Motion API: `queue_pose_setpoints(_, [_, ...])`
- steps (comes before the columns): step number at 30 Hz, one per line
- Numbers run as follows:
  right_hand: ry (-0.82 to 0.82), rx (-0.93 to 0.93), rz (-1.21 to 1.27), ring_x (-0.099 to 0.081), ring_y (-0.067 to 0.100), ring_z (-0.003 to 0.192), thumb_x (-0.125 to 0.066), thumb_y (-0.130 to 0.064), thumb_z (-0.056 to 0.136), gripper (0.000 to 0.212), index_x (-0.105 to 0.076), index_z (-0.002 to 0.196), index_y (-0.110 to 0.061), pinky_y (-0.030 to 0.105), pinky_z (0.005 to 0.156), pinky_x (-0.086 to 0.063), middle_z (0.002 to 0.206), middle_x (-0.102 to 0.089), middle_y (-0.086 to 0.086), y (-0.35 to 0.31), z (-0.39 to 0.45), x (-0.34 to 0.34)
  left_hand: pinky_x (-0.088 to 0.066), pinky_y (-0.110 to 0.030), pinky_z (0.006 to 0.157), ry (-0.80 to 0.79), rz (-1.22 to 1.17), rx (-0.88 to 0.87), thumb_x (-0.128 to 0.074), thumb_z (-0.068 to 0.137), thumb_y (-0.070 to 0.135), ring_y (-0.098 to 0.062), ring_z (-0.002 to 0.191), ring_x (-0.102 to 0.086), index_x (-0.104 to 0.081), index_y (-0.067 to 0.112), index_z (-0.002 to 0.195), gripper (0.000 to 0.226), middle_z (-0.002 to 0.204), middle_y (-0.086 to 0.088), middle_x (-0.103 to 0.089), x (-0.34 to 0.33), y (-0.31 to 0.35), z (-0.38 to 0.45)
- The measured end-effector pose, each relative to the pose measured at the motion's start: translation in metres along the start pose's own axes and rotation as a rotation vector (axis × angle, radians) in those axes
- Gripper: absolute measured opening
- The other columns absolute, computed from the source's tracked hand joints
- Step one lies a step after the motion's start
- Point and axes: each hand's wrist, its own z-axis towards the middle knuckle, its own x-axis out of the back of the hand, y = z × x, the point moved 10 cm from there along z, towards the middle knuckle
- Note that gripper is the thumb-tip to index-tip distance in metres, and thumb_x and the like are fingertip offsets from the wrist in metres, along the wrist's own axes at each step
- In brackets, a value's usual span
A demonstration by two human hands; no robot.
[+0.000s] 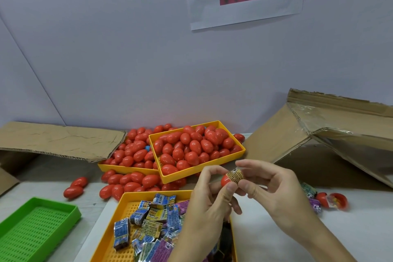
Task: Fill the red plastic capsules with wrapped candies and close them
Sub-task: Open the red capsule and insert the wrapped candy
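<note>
**Head view: candy going into a capsule half, held between both hands**

Head camera shows a red capsule half (225,180) held up above the near edge of the table, with a wrapped candy (234,174) sitting in its mouth. The candy's long axis runs roughly left to right, tilted slightly upward to the right; its left end is in the red half and its right end sticks out toward the right hand.

The left hand (209,202) grips the capsule half from below and from the left, fingers curled round it with the thumb pressed on the underside. The right hand (274,189) pinches the candy's free end, index finger above and thumb below. Both hands touch the pair, but the right one has the candy, so pushing it along that axis into the half looks like its job; the left only has to brace against the push. The candy does not seem fully seated yet, and no second half is in either hand.

Just below the hands, a yellow tray (127,198) holds more wrapped candies (148,223). Beyond it, two more yellow trays (204,169) are heaped with closed red capsules (191,147), and more lie loose on the table around them. To the right, an opened capsule (335,200) lies near a few stray candies. A green tray (42,202) sits at the near left. Flattened cardboard (319,134) leans on both sides, and a printed paper sign (244,13) hangs on the wall.
</note>
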Motion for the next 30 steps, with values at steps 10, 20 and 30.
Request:
queue_pose_setpoints(10, [-0.164,-0.037,-0.042,-0.066,0.012,0.100,-0.073,-0.041,0.069,0.032,-0.072,0.101,-0.042,0.027,0.081,-0.057,0.099,-0.073,-0.007,0.002,-0.002,-0.010,-0.044,-0.022,0.051,-0.128,0.007,0.059,-0.063,0.081,0.048,-0.018,0.055,-0.057,-0.041,0.011,0.113,0.053,0.076,-0.008,-0.071,0.000,-0.001,-0.002])
queue_pose_setpoints(20, [-0.252,-0.065,-0.045,-0.067,0.017,0.099,-0.077,-0.043,0.072,0.031,-0.074,0.101,-0.034,0.037,0.085,-0.058,0.100,-0.072,-0.002,0.005,-0.004,-0.012,-0.040,-0.022,0.051,-0.228,0.064,0.096,-0.064,0.083,0.054,-0.017,0.054,-0.056,-0.037,0.021,0.113,0.052,0.079,-0.007,-0.072,-0.005,-0.011,-0.004])
queue_pose_setpoints(30, [-0.277,-0.080,-0.106,-0.068,0.016,0.096,-0.075,-0.037,0.078,0.023,-0.074,0.101,-0.037,0.029,0.081,-0.058,0.096,-0.073,-0.003,0.006,-0.005,-0.014,-0.041,-0.019,0.053,-0.247,0.092,0.098,-0.065,0.085,0.058,-0.015,0.055,-0.054,-0.037,0.020,0.109,0.053,0.076,-0.005,-0.071,-0.007,-0.007,-0.005])
